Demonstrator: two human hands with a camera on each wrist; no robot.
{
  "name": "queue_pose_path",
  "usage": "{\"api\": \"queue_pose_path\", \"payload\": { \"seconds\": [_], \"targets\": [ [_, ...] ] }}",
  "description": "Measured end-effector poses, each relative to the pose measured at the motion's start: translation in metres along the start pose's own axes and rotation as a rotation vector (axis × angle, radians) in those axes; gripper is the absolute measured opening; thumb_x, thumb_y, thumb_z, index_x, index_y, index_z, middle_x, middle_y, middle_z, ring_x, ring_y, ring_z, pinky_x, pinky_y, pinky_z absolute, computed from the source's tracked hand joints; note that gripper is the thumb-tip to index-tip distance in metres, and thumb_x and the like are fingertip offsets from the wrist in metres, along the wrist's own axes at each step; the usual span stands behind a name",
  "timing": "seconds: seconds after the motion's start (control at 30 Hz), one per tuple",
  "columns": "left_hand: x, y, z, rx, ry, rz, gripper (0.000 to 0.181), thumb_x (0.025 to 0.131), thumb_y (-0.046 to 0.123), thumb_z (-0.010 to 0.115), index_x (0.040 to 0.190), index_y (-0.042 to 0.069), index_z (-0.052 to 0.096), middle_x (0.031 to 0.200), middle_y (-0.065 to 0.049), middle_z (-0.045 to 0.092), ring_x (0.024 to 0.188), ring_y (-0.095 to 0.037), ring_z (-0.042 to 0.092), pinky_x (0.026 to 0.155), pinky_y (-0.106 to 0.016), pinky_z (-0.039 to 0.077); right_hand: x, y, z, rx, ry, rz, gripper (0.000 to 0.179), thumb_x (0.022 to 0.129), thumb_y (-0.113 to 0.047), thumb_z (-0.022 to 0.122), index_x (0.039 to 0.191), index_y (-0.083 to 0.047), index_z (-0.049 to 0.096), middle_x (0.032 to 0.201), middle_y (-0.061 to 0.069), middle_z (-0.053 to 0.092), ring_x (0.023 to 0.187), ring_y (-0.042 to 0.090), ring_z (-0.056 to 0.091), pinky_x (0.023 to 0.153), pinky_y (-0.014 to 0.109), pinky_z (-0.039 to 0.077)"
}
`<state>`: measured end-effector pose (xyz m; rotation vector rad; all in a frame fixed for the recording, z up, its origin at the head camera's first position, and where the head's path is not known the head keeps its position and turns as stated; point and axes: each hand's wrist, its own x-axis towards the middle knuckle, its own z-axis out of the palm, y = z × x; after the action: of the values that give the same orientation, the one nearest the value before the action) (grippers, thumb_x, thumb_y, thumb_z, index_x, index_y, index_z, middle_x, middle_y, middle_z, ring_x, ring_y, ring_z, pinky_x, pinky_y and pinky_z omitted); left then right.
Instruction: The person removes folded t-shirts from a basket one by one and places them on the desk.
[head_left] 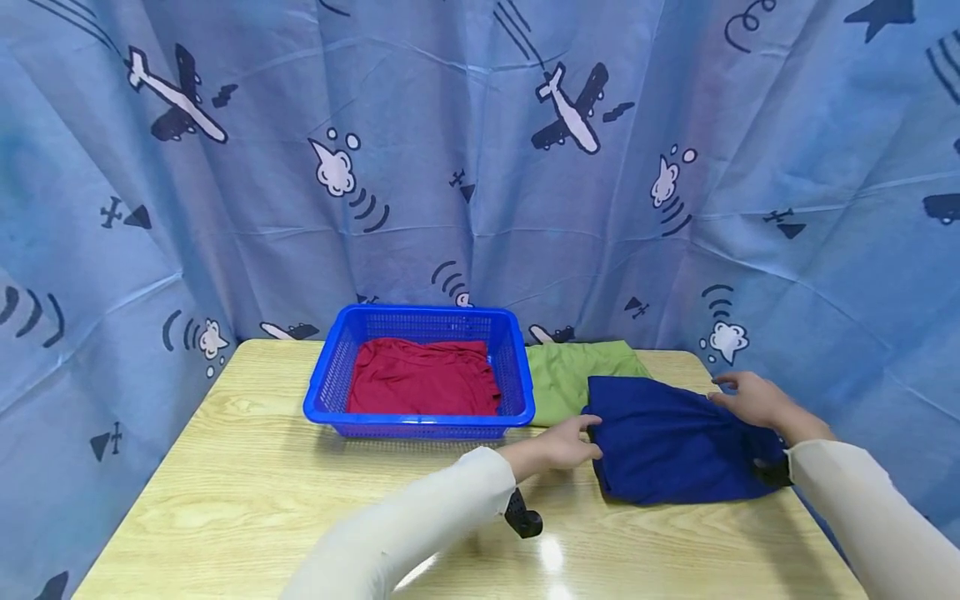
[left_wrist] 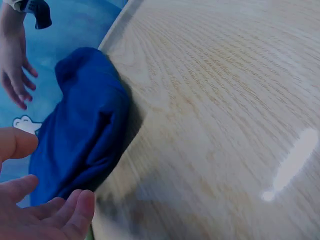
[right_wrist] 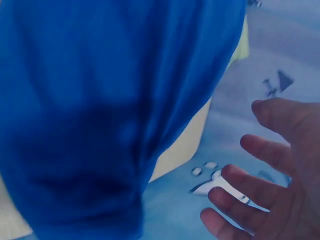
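A dark blue folded cloth (head_left: 675,446) lies on the right part of the table, overlapping a green cloth (head_left: 558,379) behind it. My left hand (head_left: 564,443) is at the blue cloth's left edge, fingers spread and relaxed; in the left wrist view its fingertips stand right by the cloth. Over the cloth's far right side hovers my right hand (head_left: 752,400), its fingers loosely bent with nothing between them. The right wrist view shows that hand (right_wrist: 280,175) beside the blue cloth, thumb and fingers apart.
A blue plastic basket (head_left: 420,426) with a red cloth (head_left: 423,379) inside stands at the back middle of the wooden table (head_left: 247,500). Behind the table hangs a blue curtain (head_left: 420,167) printed with airplanes. The blue cloth reaches the table's right edge.
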<state>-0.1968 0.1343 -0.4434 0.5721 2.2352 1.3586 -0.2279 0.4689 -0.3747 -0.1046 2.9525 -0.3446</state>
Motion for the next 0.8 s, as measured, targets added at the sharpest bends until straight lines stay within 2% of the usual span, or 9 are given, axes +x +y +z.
{"api": "queue_pose_path", "payload": {
  "seconds": [0.13,0.27,0.37,0.5,0.6,0.67,0.8],
  "targets": [
    [-0.004,0.007,-0.02,-0.025,-0.026,0.031,0.057,0.093,0.008,0.061,0.149,0.005,0.049,0.15,-0.023,0.05,0.141,-0.033,0.048,0.103,-0.03,0.049,0.007,-0.022,-0.004,0.037,0.063,-0.099,0.047,0.1,-0.022,0.057,0.128,0.016,0.056,0.123,0.044,0.058,0.112,0.06,0.057,0.086,0.063,0.051],
    [-0.011,0.008,-0.038,-0.044,-0.05,0.042,0.054,0.094,0.007,0.06,0.148,0.004,0.05,0.148,-0.024,0.052,0.139,-0.033,0.051,0.096,-0.031,0.054,0.013,-0.048,-0.005,0.089,0.057,-0.169,0.046,0.102,-0.021,0.056,0.13,0.015,0.055,0.125,0.043,0.058,0.109,0.057,0.061,0.086,0.06,0.053],
    [-0.022,0.01,-0.049,-0.062,-0.078,0.017,0.051,0.098,0.01,0.059,0.148,0.008,0.051,0.147,-0.019,0.055,0.135,-0.03,0.056,0.098,-0.037,0.055,0.013,-0.07,-0.004,0.14,0.054,-0.211,0.045,0.103,-0.02,0.056,0.134,0.013,0.054,0.131,0.041,0.057,0.112,0.054,0.062,0.089,0.058,0.054],
    [-0.04,0.015,-0.064,-0.102,-0.093,0.015,0.048,0.099,0.01,0.057,0.147,0.011,0.053,0.143,-0.016,0.06,0.122,-0.028,0.064,0.092,-0.039,0.057,0.01,-0.098,0.001,0.197,0.089,-0.309,0.043,0.102,-0.017,0.058,0.134,0.011,0.056,0.133,0.035,0.059,0.117,0.05,0.061,0.092,0.057,0.054],
    [-0.052,0.014,-0.072,-0.127,-0.093,0.03,0.048,0.098,0.009,0.057,0.145,0.01,0.055,0.14,-0.016,0.062,0.119,-0.027,0.066,0.092,-0.042,0.057,0.004,-0.115,0.009,0.242,0.074,-0.371,0.042,0.101,-0.015,0.059,0.133,0.012,0.057,0.132,0.035,0.06,0.117,0.05,0.061,0.092,0.056,0.054],
    [-0.059,0.013,-0.079,-0.151,-0.086,0.032,0.047,0.099,0.009,0.056,0.145,0.009,0.055,0.139,-0.016,0.063,0.12,-0.028,0.066,0.096,-0.045,0.056,0.001,-0.124,0.016,0.269,0.051,-0.381,0.042,0.102,-0.017,0.059,0.134,0.011,0.057,0.132,0.033,0.061,0.118,0.048,0.062,0.092,0.055,0.055],
    [-0.063,0.014,-0.108,-0.151,-0.032,0.039,0.045,0.101,0.013,0.054,0.146,0.01,0.053,0.137,-0.017,0.064,0.123,-0.03,0.065,0.1,-0.046,0.055,0.007,-0.144,0.021,0.323,0.019,-0.398,0.043,0.104,-0.018,0.056,0.137,0.01,0.055,0.135,0.032,0.059,0.122,0.047,0.06,0.098,0.055,0.053]
  ]
}}
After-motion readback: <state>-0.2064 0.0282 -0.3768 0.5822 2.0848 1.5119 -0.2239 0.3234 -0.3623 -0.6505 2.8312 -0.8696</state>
